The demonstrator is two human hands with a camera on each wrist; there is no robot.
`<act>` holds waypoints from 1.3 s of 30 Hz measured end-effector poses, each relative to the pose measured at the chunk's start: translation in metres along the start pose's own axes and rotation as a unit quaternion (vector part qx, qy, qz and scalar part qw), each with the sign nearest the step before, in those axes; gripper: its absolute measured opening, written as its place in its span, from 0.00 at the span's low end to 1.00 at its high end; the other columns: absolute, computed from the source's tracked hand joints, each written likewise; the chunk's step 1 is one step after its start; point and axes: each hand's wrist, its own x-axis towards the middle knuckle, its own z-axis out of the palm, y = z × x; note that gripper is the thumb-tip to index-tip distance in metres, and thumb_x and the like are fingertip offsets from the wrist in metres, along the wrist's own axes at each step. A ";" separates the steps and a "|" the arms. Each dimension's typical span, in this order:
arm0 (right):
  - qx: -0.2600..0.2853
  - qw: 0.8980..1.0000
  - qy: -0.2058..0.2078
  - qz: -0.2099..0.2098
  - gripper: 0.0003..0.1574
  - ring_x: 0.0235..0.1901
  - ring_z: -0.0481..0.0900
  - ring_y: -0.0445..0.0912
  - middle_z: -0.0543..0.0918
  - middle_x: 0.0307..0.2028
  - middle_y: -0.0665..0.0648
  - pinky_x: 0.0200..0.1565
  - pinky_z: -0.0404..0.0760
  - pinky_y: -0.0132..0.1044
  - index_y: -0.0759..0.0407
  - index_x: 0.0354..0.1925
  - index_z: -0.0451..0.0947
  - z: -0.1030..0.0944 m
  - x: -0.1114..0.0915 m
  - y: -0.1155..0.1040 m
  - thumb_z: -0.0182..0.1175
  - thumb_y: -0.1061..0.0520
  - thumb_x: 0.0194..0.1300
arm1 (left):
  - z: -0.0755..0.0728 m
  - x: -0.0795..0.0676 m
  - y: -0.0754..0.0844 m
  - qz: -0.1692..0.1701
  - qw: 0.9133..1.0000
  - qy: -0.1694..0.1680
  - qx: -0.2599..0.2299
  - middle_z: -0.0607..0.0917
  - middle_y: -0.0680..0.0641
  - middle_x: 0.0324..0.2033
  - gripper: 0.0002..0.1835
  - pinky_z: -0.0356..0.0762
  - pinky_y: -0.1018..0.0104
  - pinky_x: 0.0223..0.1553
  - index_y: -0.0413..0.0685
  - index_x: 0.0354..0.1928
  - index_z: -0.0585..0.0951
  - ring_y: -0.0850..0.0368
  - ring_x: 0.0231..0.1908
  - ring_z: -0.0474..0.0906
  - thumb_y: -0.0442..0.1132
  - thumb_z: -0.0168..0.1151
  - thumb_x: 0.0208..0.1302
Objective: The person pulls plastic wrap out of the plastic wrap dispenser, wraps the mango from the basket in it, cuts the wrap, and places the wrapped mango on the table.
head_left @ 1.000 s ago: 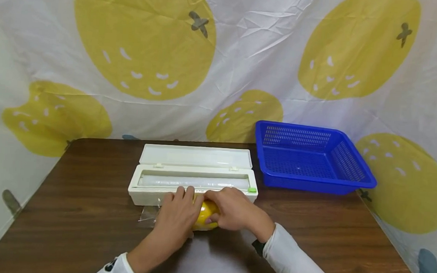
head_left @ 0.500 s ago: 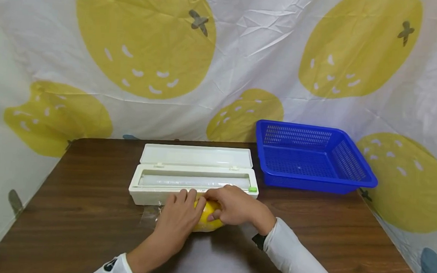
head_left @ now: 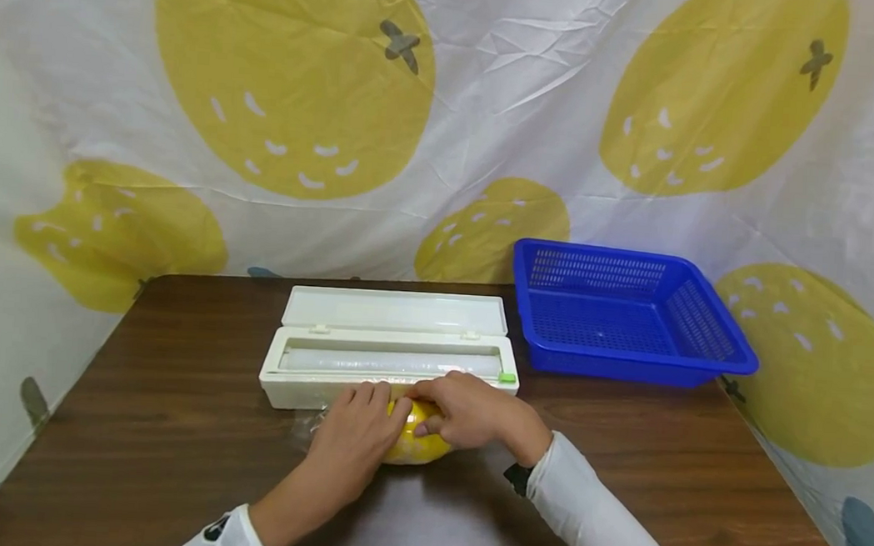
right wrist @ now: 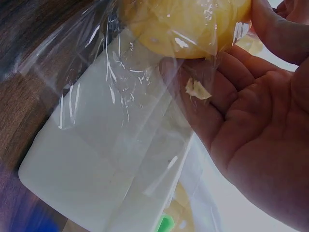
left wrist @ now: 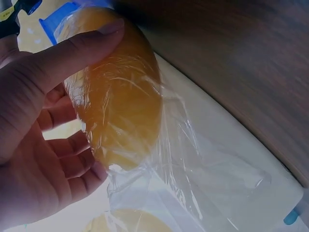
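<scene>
A smooth oval yellow fruit [head_left: 417,447], its exact kind unclear, lies in clear cling film [left wrist: 178,145] just in front of the white cling film dispenser [head_left: 302,392]. My left hand [head_left: 361,435] grips the fruit's left side; in the left wrist view its thumb lies over the fruit [left wrist: 125,106], with the other fingers along the opposite side. From the right, my right hand [head_left: 473,413] holds the fruit, its fingers curled over the far side and its thumb on the near side. Through loose film in the right wrist view shows a dry stem end [right wrist: 198,90].
The dispenser's lid [head_left: 397,311] stands raised, showing the film roll [head_left: 394,362] inside, with a green slider [head_left: 506,377] at its right end. Back right on the brown table [head_left: 135,421] is a blue basket [head_left: 630,364]. A fruit-patterned cloth [head_left: 492,101] hangs behind.
The fruit shows slightly further right between the hands, and more film is visible over it. Loose film left of the left hand has shifted inward. Both hands keep nearly the same place.
</scene>
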 end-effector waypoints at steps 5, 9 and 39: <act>0.010 1.000 -0.005 0.009 0.25 0.31 0.73 0.39 0.83 0.35 0.46 0.40 0.74 0.35 0.56 0.60 0.80 0.003 -0.001 0.000 0.66 0.50 0.68 | -0.001 0.000 -0.002 -0.001 1.000 0.002 -0.016 0.75 0.47 0.28 0.22 0.71 0.60 0.33 0.49 0.39 0.76 0.50 0.31 0.76 0.37 0.77 0.43; 0.016 1.000 0.003 0.013 0.27 0.35 0.76 0.38 0.87 0.44 0.47 0.45 0.77 0.36 0.55 0.61 0.80 0.008 -0.003 0.001 0.66 0.48 0.67 | 0.000 -0.002 -0.003 -0.003 0.999 0.002 -0.033 0.76 0.47 0.29 0.24 0.71 0.59 0.34 0.50 0.37 0.76 0.50 0.30 0.76 0.39 0.79 0.38; -0.295 0.944 0.145 0.033 0.47 0.58 0.81 0.45 0.82 0.59 0.52 0.56 0.76 0.42 0.56 0.61 0.77 0.031 -0.033 -0.038 0.71 0.30 0.53 | -0.009 0.014 -0.029 0.000 0.981 -0.106 -0.163 0.82 0.45 0.34 0.36 0.78 0.54 0.35 0.46 0.46 0.84 0.49 0.32 0.78 0.54 0.87 0.31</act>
